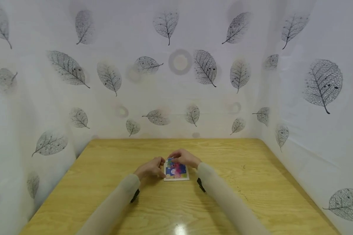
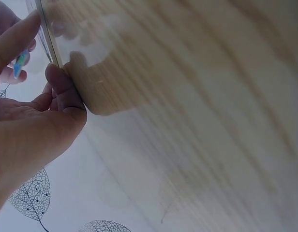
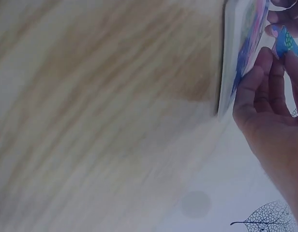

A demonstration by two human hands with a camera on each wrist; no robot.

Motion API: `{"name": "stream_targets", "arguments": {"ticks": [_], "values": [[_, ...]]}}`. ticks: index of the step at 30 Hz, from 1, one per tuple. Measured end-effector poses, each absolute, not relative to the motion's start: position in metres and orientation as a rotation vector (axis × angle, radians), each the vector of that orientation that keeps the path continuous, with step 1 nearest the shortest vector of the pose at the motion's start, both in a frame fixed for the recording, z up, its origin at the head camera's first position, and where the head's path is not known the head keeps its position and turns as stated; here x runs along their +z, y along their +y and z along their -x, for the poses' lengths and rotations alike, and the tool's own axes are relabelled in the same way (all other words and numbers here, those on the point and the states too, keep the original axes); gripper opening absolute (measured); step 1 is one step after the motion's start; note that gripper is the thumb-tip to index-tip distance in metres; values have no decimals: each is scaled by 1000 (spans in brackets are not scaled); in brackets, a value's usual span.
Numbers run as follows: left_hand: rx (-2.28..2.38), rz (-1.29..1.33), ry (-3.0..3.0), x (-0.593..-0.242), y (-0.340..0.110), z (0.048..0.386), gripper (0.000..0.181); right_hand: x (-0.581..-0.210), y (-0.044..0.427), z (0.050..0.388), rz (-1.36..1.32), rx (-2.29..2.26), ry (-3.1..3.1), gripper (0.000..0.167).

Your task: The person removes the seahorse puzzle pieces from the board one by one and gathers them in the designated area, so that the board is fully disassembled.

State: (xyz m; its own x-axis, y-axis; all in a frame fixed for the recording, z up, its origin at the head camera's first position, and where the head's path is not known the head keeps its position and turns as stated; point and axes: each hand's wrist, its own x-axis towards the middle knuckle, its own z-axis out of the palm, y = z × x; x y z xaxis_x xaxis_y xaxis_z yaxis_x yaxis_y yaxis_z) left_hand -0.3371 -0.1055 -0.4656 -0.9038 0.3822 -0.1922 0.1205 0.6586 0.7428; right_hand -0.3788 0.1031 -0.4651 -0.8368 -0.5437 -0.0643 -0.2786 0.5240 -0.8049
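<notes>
A small jigsaw puzzle (image 1: pixel 176 171) in a white frame lies flat on the table, its picture blue and pink. My left hand (image 1: pixel 151 167) holds the frame by its left side, thumb at the near corner and curled fingers farther back. In the left wrist view, the left hand's fingers (image 2: pixel 67 92) touch the board's thin edge. Above the far part of the puzzle, my right hand (image 1: pixel 185 158) pinches a puzzle piece (image 3: pixel 285 42), blue with green and pink, between thumb and fingertips. The piece looks tilted and raised off the board.
The wooden table (image 1: pixel 238 182) spreads out around the puzzle, with its far edge against a white curtain (image 1: pixel 179 94) printed with dark leaves. Similar curtains hang along the left and right sides. Each wrist carries a dark device (image 1: pixel 201 185).
</notes>
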Motion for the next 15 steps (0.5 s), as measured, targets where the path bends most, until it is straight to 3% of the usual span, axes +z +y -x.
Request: {"name": "stream_targets", "arguments": {"ticks": [15], "values": [[1127,-364,2531,-463,-105,337,61,-463,129,380,636,-1338,2342,30]]}}
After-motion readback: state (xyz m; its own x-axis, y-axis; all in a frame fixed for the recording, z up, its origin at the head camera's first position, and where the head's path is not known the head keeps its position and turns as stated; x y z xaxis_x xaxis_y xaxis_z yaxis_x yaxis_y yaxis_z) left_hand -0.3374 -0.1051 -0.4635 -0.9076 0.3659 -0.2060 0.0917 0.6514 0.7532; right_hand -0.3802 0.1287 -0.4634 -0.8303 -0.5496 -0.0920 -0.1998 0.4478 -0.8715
